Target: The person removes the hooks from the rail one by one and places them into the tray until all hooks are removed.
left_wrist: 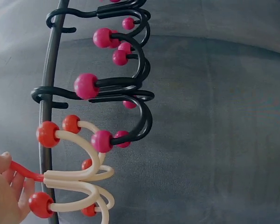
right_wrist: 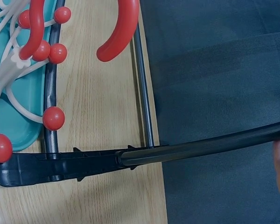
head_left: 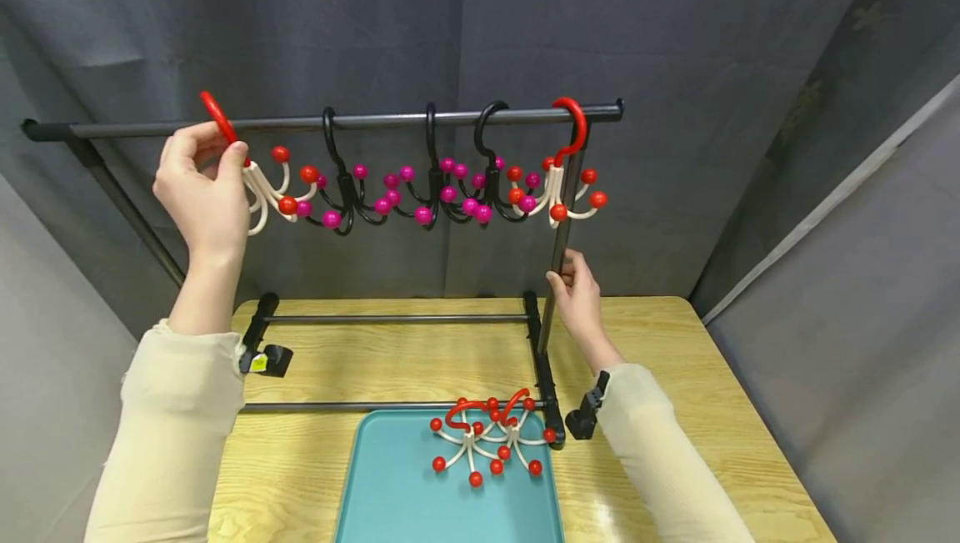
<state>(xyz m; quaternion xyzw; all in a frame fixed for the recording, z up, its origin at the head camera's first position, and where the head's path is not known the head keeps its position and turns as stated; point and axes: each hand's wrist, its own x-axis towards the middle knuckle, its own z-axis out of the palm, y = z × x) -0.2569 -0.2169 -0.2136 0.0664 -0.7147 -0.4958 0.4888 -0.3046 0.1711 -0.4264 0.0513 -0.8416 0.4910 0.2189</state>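
Observation:
My left hand pinches the red hook of a white claw hanger with red ball tips, close to the left end of the dark rail. In the left wrist view this white claw hanger overlaps the rail, its hook partly hidden by the hand. Thumb and fingers of my right hand grip the right upright pole of the rack. On the rail hang several black claw hangers with pink tips, one of them a black claw hanger beside my left hand. A white claw hanger with a red hook hangs near the right end.
A teal tray lies on the wooden table. Two white claw hangers with red tips rest near its far right corner. The rack's lower crossbars and black feet stand on the table, with a grey curtain behind.

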